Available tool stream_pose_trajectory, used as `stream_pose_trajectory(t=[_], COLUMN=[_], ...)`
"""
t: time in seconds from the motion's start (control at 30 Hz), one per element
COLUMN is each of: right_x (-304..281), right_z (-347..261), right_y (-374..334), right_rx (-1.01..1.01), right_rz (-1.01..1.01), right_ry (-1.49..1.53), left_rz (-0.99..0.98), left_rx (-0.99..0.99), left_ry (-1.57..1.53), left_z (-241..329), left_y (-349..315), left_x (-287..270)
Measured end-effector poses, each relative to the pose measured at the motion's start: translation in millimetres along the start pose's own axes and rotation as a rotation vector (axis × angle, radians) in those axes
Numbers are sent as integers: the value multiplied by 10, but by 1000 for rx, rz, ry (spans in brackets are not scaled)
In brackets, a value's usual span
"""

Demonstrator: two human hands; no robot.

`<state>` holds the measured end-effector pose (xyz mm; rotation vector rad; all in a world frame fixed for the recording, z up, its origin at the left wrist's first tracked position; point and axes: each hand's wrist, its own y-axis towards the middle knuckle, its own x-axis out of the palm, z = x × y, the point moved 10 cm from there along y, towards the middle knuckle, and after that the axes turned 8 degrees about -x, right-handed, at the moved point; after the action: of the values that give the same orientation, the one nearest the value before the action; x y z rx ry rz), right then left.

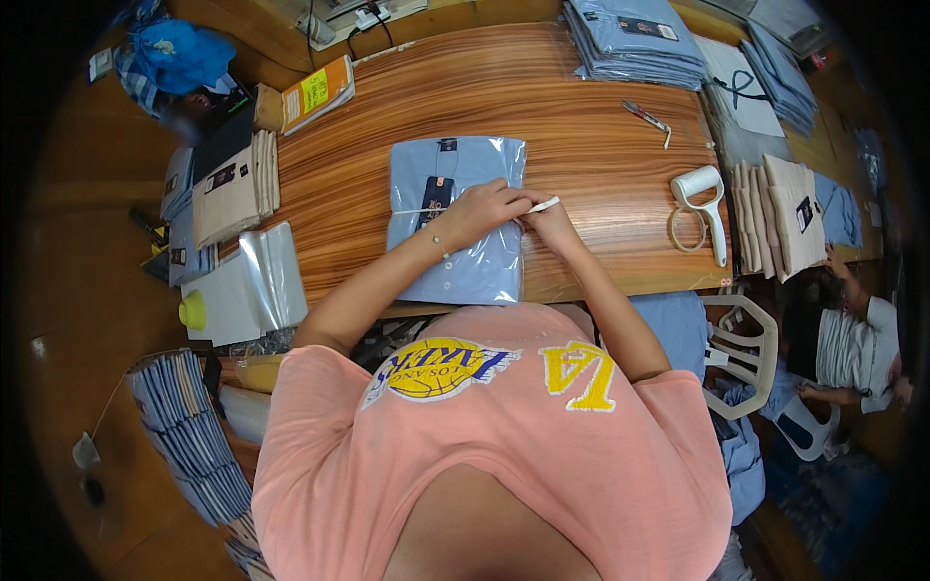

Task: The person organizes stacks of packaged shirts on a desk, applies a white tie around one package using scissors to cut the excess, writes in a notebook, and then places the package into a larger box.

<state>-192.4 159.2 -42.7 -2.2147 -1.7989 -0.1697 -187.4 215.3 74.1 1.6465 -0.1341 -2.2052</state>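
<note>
A folded light blue shirt (412, 169) in a clear plastic bag lies in front of me on the wooden table, a dark hang tag (436, 194) on its front. Across the pack runs a thin white strip (407, 210), which passes under my left hand. My left hand (481, 211) rests over the shirt's right half, its fingers bent together near the right edge. Against it, my right hand (550, 225) is closed on a white strip end (544, 204) that sticks out past the fingers. Whether both white parts are one piece is hidden by the hands.
A lint roller (719, 228) and tape ring (687, 230) lie right, a pen (647, 115) beyond. Stacked blue shirts (635, 48) stand far right, beige shirts (790, 213) at the right edge. More beige shirts (228, 189), plastic bags (271, 276) and a notebook (318, 94) sit left.
</note>
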Motion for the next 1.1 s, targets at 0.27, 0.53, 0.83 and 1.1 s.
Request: stream_pose_trajectory(t=[0.27, 0.53, 0.83, 1.1], right_x=[-115, 32, -239, -293], right_z=[-181, -508, -296, -295], right_y=[-15, 33, 141, 103], right_rx=[-169, -407, -373, -357], right_rz=[95, 2, 146, 80], right_ry=[-272, -632, -511, -718], left_rz=[105, 161, 167, 210], left_rx=[-88, -142, -472, -441], left_ry=[-26, -128, -330, -331], left_z=[-122, -187, -392, -388], left_y=[-89, -74, -273, -308], left_x=[-34, -134, -126, -64])
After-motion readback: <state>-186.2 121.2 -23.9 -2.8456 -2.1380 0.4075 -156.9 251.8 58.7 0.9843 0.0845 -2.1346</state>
